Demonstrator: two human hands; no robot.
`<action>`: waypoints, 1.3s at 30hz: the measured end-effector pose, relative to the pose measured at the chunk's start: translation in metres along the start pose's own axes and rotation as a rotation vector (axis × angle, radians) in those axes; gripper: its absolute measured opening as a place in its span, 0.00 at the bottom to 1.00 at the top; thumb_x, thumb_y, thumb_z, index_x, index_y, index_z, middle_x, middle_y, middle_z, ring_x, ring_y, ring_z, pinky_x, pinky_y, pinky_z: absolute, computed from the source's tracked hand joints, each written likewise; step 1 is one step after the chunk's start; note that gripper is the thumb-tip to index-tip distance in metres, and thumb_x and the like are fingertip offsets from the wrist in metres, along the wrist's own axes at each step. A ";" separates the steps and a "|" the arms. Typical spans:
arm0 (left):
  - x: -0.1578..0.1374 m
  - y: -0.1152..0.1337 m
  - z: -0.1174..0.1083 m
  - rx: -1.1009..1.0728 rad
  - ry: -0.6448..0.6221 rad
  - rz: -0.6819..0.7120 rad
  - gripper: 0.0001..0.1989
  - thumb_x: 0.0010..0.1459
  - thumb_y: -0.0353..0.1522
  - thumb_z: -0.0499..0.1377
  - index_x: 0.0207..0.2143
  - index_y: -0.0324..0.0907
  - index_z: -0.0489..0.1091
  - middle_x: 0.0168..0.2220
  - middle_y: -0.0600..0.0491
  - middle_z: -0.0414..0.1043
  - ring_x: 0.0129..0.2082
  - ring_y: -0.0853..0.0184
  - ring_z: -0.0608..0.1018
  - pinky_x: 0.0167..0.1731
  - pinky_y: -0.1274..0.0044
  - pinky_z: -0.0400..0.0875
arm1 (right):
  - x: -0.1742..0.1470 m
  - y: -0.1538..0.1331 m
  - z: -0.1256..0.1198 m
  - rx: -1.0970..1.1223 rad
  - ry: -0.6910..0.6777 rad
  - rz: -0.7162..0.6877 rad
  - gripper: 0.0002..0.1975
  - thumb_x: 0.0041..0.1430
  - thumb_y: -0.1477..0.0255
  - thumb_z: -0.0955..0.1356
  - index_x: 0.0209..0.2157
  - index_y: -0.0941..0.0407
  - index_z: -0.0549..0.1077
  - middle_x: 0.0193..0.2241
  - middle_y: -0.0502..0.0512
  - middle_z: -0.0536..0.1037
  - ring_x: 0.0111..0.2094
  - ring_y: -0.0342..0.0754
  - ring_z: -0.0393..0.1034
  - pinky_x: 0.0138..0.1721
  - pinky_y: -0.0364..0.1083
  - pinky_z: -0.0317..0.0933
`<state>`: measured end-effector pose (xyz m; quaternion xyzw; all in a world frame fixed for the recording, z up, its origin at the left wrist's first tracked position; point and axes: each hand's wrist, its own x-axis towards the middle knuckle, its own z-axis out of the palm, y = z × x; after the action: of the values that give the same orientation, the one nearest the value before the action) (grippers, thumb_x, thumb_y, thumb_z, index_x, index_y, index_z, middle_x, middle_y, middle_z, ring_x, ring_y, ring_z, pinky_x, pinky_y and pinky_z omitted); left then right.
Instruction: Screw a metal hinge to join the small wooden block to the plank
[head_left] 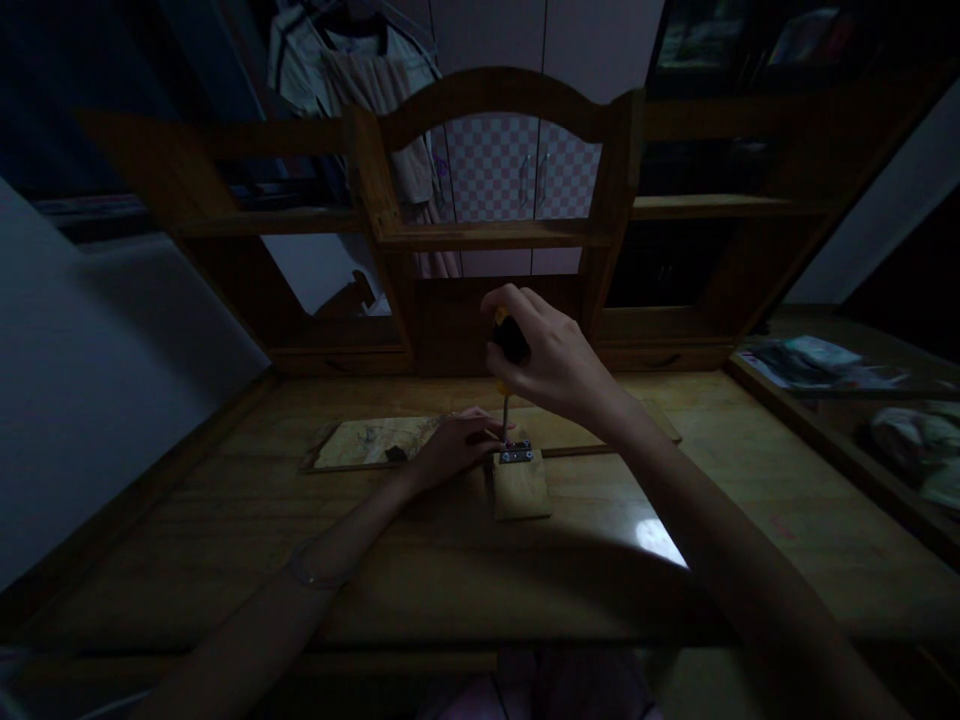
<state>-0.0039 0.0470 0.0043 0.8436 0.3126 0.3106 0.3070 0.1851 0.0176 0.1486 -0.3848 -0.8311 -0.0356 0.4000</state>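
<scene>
From the person's head, one near view looks forward and down over a glossy yellow-brown wooden desktop [420, 580], past the bare left hand [456, 440] and bare right hand [551, 350], toward pale pink cupboard doors [487, 40]

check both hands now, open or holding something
Left hand: beside the metal hinge; whether it holds anything cannot be told.
Right hand: closed around the screwdriver.

The room is dim. A wooden shelf [495, 237] spans the upper half, before a pale cupboard [487, 45] at top centre. A pale wall [60, 400] stands at far left; bright glare [657, 538] marks the wooden desk [757, 470], right of centre.
</scene>
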 end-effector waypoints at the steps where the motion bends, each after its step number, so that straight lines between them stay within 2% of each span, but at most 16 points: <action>1: 0.000 0.000 -0.001 0.002 -0.001 -0.005 0.10 0.60 0.34 0.62 0.44 0.45 0.77 0.41 0.51 0.74 0.42 0.66 0.78 0.43 0.76 0.72 | 0.000 0.000 -0.001 0.004 -0.009 -0.005 0.18 0.59 0.74 0.64 0.51 0.54 0.63 0.47 0.57 0.70 0.42 0.51 0.68 0.44 0.49 0.61; 4: -0.001 -0.001 -0.002 0.011 0.000 0.006 0.09 0.60 0.34 0.63 0.43 0.45 0.77 0.41 0.52 0.74 0.42 0.66 0.77 0.44 0.76 0.72 | -0.001 -0.002 -0.002 0.010 -0.031 -0.012 0.20 0.58 0.75 0.65 0.53 0.54 0.63 0.48 0.57 0.69 0.38 0.49 0.68 0.42 0.49 0.61; 10: -0.001 -0.004 -0.003 0.015 -0.010 0.025 0.09 0.60 0.33 0.62 0.44 0.45 0.76 0.41 0.52 0.73 0.42 0.67 0.77 0.45 0.77 0.71 | 0.000 -0.002 0.000 -0.016 -0.006 0.001 0.13 0.63 0.71 0.63 0.50 0.53 0.65 0.44 0.55 0.70 0.40 0.50 0.68 0.43 0.49 0.60; 17: -0.001 -0.005 -0.003 0.034 -0.001 0.027 0.07 0.60 0.33 0.63 0.42 0.45 0.77 0.41 0.53 0.73 0.41 0.68 0.77 0.43 0.78 0.72 | -0.002 -0.003 -0.003 0.029 -0.034 -0.029 0.22 0.58 0.74 0.63 0.55 0.54 0.61 0.51 0.59 0.68 0.42 0.53 0.67 0.43 0.51 0.61; 22: -0.001 -0.004 -0.002 0.026 -0.013 0.021 0.10 0.61 0.33 0.62 0.45 0.46 0.76 0.42 0.52 0.73 0.42 0.67 0.77 0.44 0.77 0.72 | -0.001 -0.002 -0.001 -0.040 -0.019 0.004 0.13 0.63 0.70 0.63 0.49 0.54 0.65 0.46 0.56 0.69 0.42 0.51 0.68 0.44 0.49 0.61; 24: -0.001 -0.003 -0.002 0.021 -0.017 0.017 0.11 0.60 0.33 0.62 0.46 0.46 0.76 0.41 0.52 0.74 0.42 0.67 0.78 0.44 0.77 0.72 | -0.001 -0.001 -0.001 -0.042 -0.009 -0.004 0.12 0.63 0.71 0.63 0.48 0.54 0.65 0.46 0.56 0.69 0.42 0.51 0.68 0.44 0.49 0.61; 32: 0.000 -0.004 0.001 -0.037 0.023 -0.015 0.09 0.60 0.30 0.62 0.43 0.46 0.77 0.39 0.54 0.76 0.39 0.68 0.79 0.44 0.78 0.72 | -0.002 -0.003 -0.005 0.058 -0.051 -0.049 0.21 0.58 0.75 0.63 0.54 0.55 0.62 0.51 0.60 0.66 0.41 0.51 0.67 0.45 0.51 0.62; 39: 0.001 -0.007 0.001 -0.067 0.015 -0.020 0.09 0.59 0.31 0.63 0.43 0.44 0.77 0.40 0.52 0.77 0.40 0.66 0.79 0.44 0.76 0.71 | -0.002 -0.001 -0.001 -0.030 -0.053 0.010 0.18 0.63 0.69 0.64 0.55 0.52 0.62 0.50 0.57 0.69 0.44 0.53 0.69 0.45 0.50 0.61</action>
<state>-0.0050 0.0516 -0.0014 0.8274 0.3124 0.3241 0.3359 0.1852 0.0153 0.1484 -0.3957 -0.8388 -0.0360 0.3723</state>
